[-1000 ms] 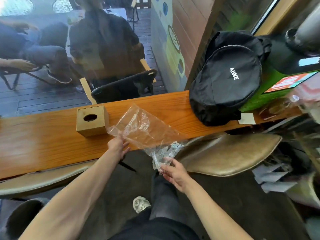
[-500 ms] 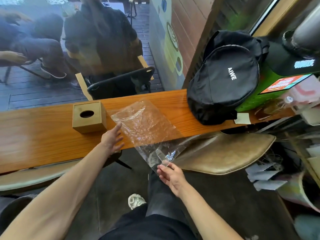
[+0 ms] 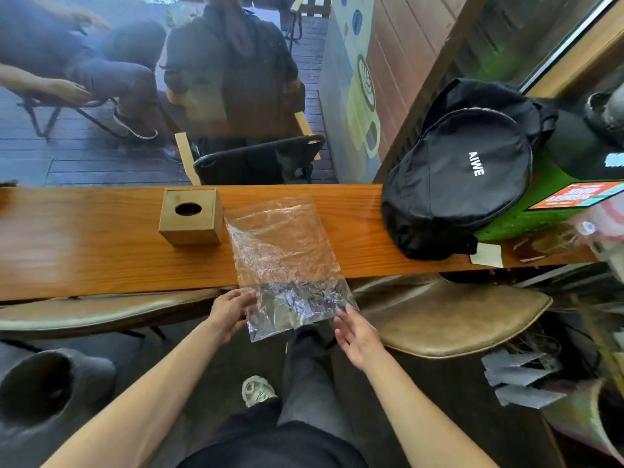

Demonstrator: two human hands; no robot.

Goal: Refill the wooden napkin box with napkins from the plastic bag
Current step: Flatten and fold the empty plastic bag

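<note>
A clear plastic bag (image 3: 283, 251) lies flat on the wooden counter (image 3: 101, 251), its near end hanging over the front edge. It looks flat, and I see no napkins in it. My left hand (image 3: 229, 310) pinches the bag's near left corner. My right hand (image 3: 354, 334) is at the near right corner with fingers spread, touching the edge without gripping it. The wooden napkin box (image 3: 191, 216), with a round hole in its lid, stands closed on the counter just left of the bag.
A black bag (image 3: 456, 184) lies on the counter at the right, with a small paper note (image 3: 486, 255) beside it. Tan stool seats (image 3: 456, 319) sit under the counter. People sit behind the glass beyond the counter.
The bag was crumpled and lifted; now it is spread flat over the counter edge. My left hand came from near the box down to the bag's near left corner; my right hand opened at its right corner.
</note>
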